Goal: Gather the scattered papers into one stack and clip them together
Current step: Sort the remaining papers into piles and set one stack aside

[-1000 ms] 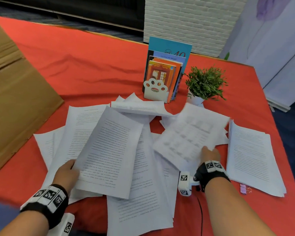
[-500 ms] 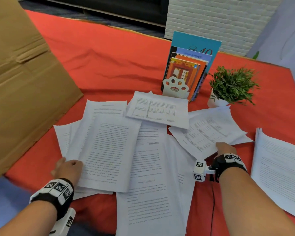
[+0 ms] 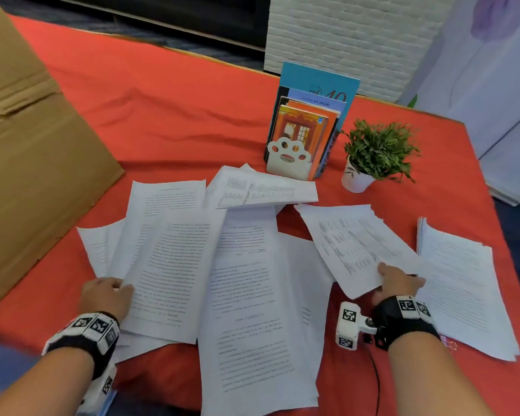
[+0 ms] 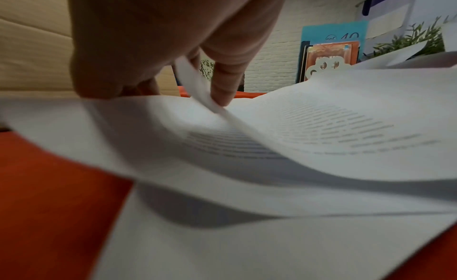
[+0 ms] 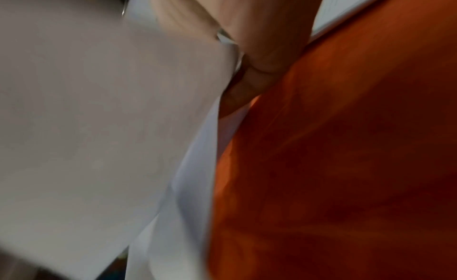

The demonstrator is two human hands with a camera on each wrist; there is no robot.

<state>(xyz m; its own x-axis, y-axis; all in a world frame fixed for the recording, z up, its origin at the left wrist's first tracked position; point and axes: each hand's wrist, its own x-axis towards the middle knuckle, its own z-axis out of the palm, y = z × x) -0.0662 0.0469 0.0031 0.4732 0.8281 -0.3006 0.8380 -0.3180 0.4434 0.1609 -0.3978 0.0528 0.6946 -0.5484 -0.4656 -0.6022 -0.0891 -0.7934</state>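
While the left hand pinches a sheet's edge at eight o'clock and the right hand grips several sheets at four o'clock, scattered papers cover the desk's centre; loose sheets could slip and crumple.

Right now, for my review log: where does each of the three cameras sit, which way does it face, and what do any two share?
Head: on the person's head, looking forward and down at the scattered papers on the red tablecloth; both forearms, left hand and right hand show.
Left wrist: low above the papers, facing along the hand toward the books; its fingers pinch a sheet.
Right wrist: under a lifted sheet, blurred; its fingers show.
Shared: head and left wrist both show the books and potted plant.
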